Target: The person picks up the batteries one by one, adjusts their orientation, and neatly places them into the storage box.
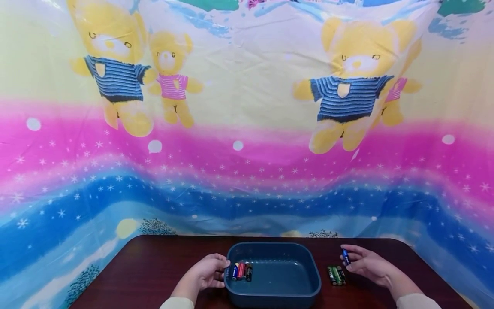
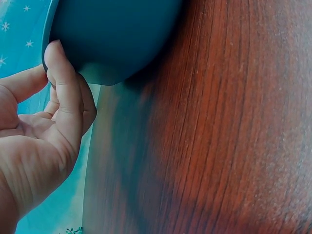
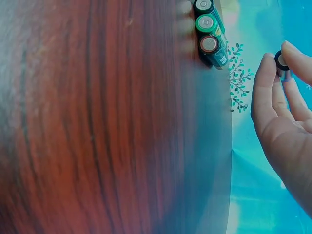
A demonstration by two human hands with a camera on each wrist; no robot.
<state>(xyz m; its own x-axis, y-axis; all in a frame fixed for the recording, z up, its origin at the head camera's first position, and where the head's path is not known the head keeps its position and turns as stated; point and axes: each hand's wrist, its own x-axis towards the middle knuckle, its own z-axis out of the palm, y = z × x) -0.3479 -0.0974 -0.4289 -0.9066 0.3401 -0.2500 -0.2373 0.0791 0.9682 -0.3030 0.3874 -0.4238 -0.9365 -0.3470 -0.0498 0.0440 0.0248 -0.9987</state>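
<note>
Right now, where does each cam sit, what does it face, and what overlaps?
Head: on the head, facing forward and down at box, table and printed cloth; left hand, right hand and sleeves show.
Left wrist: on that wrist, facing the left hand gripping the box's edge; only that hand shows.
Right wrist: on that wrist, facing the right hand pinching a battery; only that hand shows.
Shared: head and left wrist both show box and left hand.
</note>
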